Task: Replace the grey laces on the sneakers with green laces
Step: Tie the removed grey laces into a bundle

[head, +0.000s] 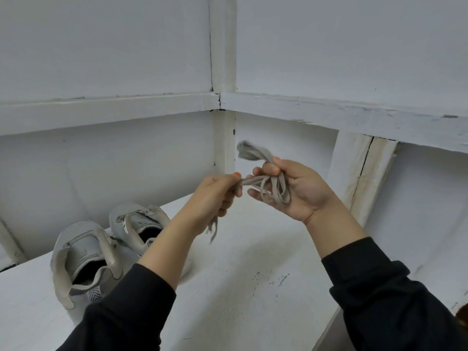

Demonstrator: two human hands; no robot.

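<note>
Bundle of grey laces (276, 190), off the shoes, held in the air btwn both hands above white bench (240, 274). L hand (215, 196): thumb and fingers curled tight, pinching a strand that runs across to the coil; loose tails hang below the fist. R hand (301, 188): palm toward camera, fingers curled thru several loops, thumb closed over the top; a blurred bunch sticks up past the thumb. Handling, est.: v. light, soft, limp, no stiffness. Not fragile, but loops prob. slip and tangle easily, so best held at the gathered middle of the coil, or at the tips if a single end is wanted. Near sneaker (83, 259) and far sneaker (136, 221): grey, side by side on bench at left, heels toward camera, tongues up; eyelets not clear, fronts partly hidden by L forearm. Green laces: not in view. Black sleeves on both arms.
</note>
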